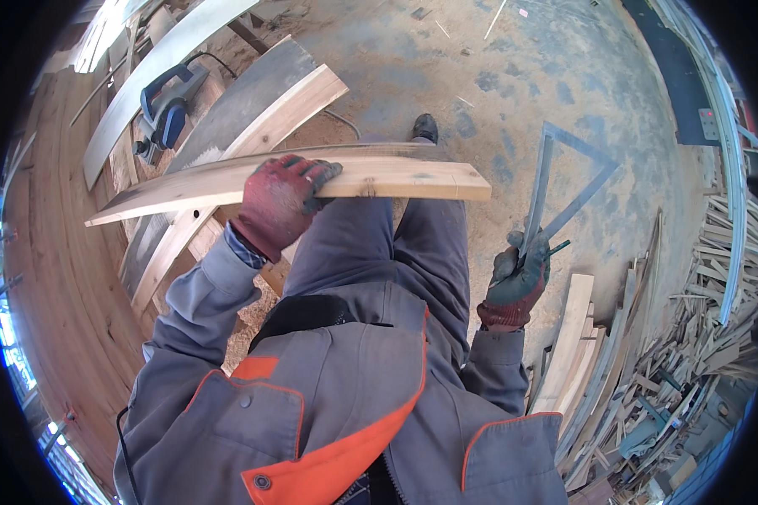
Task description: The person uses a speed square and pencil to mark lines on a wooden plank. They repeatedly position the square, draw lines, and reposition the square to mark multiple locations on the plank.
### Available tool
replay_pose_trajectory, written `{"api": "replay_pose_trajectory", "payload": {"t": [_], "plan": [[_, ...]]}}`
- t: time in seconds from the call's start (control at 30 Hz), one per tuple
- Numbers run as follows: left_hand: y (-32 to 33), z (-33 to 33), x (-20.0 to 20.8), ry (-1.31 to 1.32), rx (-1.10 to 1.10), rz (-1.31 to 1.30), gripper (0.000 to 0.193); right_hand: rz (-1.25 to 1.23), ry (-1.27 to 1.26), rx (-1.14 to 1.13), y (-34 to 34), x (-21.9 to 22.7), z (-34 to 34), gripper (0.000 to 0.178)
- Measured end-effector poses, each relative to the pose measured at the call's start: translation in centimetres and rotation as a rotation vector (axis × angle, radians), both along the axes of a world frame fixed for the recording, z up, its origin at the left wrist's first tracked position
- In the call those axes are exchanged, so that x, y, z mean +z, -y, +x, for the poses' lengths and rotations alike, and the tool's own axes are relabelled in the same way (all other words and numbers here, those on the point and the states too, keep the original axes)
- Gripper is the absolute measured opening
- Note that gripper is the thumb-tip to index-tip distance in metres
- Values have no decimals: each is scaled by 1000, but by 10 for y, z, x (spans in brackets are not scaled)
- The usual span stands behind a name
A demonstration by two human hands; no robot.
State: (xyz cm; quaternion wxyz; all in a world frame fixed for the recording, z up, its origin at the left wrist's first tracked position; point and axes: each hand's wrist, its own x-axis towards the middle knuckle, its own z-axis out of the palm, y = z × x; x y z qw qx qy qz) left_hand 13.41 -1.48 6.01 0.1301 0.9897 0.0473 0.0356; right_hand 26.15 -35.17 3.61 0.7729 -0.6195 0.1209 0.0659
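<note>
**L hand (285,200) on plank (413,178), R hand (516,273) w/ triangle (541,177)**

I see L fingers curled over plank, which crosses other boards (299,101) & person's legs (345,244). R closed round triangle's corner + green stick (558,247). Blue power tool (170,118) nearby; any lettering too small for me.

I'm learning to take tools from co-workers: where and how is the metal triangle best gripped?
Probably pinch the metal triangle by its far bar, coming from the far side: that bar is free, while the right hand holds the near corner.
</note>
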Motion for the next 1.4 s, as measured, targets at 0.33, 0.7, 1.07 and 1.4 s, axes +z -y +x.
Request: {"api": "replay_pose_trajectory", "payload": {"t": [0.33,0.7,1.07,1.4], "plan": [[-44,43,22,-22,53,-136,41,92,165,246,-32,37,-5,29],[-89,41,-6,-19,51,-1154,59,-148,307,851,-136,23,-49,18],[-93,66,-7,73,138,-1369,37,-322,178,187,-71,12,56,36],[-144,50,7,120,160,-1508,62,-344,84,461,-70,-1,85,38]]}}
